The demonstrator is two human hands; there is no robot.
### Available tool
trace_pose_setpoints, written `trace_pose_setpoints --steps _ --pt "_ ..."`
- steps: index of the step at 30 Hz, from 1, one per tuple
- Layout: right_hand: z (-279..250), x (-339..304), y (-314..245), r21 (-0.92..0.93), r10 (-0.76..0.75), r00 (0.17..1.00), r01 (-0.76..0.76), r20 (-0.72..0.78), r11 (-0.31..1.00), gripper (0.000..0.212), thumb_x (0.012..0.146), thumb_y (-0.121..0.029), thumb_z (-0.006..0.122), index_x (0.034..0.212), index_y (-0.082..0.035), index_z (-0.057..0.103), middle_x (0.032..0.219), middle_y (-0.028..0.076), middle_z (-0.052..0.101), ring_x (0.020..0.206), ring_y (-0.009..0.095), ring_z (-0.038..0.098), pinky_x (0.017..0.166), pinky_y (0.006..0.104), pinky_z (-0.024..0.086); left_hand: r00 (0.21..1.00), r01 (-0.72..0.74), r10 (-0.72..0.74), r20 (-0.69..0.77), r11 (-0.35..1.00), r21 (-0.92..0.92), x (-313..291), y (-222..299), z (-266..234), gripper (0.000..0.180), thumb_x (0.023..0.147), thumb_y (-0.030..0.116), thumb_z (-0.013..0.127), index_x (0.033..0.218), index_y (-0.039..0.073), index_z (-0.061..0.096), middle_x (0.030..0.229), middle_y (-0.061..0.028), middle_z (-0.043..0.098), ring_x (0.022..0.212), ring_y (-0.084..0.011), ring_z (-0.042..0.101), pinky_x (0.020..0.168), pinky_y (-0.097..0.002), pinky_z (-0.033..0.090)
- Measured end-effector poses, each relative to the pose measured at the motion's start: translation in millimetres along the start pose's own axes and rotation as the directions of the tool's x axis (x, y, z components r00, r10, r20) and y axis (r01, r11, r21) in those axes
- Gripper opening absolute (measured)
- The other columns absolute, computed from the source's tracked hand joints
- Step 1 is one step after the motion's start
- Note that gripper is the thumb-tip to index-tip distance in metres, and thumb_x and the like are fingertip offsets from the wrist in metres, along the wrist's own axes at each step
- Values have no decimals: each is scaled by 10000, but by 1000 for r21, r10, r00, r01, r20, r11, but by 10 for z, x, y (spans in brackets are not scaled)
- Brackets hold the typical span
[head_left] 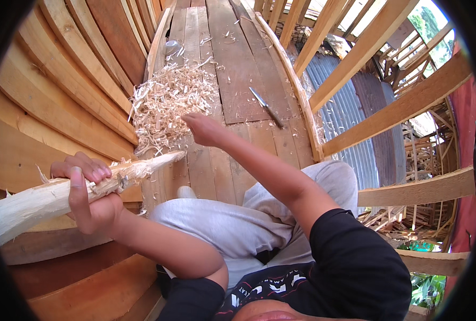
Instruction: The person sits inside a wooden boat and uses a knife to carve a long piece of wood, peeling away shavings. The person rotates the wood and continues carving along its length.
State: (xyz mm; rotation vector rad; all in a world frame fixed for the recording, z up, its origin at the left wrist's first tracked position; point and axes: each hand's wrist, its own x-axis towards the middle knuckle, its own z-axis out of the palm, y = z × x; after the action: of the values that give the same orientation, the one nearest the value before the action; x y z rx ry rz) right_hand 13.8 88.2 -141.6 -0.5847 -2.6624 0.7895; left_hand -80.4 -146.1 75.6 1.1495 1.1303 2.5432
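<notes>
My left hand point(96, 211) is closed round a pale, peeled wooden pole point(40, 206) that comes in from the left edge. Its tapered end point(165, 159) points right, and ragged fibres stand up along its side near my fingers. My right arm reaches forward over the floor, with my right hand point(201, 130) at the near right edge of a heap of wood shavings point(171, 99). Its fingers are curled together; whatever they may hold is too small to make out. To the right of that hand, a knife point(267, 107) with a dark handle lies on the boards.
A plank wall point(50, 96) runs along the left. Slanting wooden railing posts point(356, 56) line the right side, above corrugated metal sheets point(337, 112). A small clear container point(172, 48) sits beyond the shavings. My legs point(216, 224) in grey trousers are folded on the plank floor.
</notes>
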Motion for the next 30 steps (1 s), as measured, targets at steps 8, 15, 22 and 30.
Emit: trace_pose_setpoints --steps 8,15,22,30 --pt "45 -1015 425 -170 -583 643 730 496 661 581 950 -321 438 1444 -48 297 1543 126 221 1426 265 213 1167 496 139 998 -30 34 -49 996 80 6 13 -2 112 781 110 529 791 44 440 604 -76 432 553 -136 406 546 -262 410" --pt "-176 -353 569 -590 31 878 294 477 752 618 956 -388 434 1462 -74 271 1537 137 235 1432 271 199 1160 522 133 998 -34 36 -43 999 41 10 58 -25 132 790 148 520 806 45 439 606 -76 432 568 -139 407 554 -262 407" --pt "544 -429 217 -251 -588 706 699 395 670 544 961 -370 427 1406 -63 367 1502 130 305 1401 258 271 1157 507 148 988 -94 111 -109 985 148 3 166 -61 152 790 173 516 820 43 443 617 -75 429 585 -152 415 561 -272 406" --pt "925 -149 126 -177 -562 757 636 335 751 614 928 -334 483 1459 -89 296 1534 74 268 1430 230 214 1173 490 111 956 -79 155 -251 955 286 -25 176 -80 175 785 179 529 834 28 456 616 -82 425 592 -164 431 563 -286 413"
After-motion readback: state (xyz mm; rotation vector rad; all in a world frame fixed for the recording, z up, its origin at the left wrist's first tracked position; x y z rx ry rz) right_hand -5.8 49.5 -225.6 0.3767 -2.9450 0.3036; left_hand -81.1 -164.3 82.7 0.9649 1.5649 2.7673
